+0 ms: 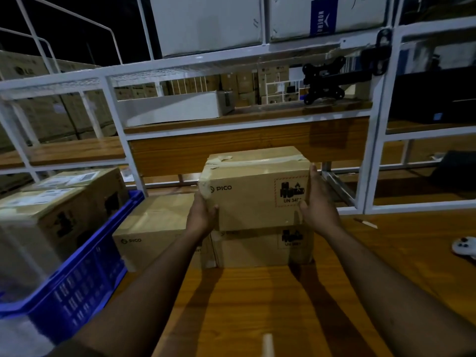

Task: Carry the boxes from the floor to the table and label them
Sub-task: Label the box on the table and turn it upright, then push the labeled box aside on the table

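A brown PICO cardboard box [255, 191] with taped top sits on top of a second PICO box [260, 249] on the wooden table [257, 305]. My left hand [202, 215] grips its lower left corner, thumb on the front face. My right hand [318, 202] holds its right side, thumb on the front near the red hazard mark. A third PICO box [152, 228] stands to the left, touching the lower one.
A blue plastic crate [77, 287] at the left holds two labelled cardboard boxes [59, 202]. A white metal shelf frame [371, 150] rises behind the table. A pen [365, 223] and a white controller [465, 246] lie at the right.
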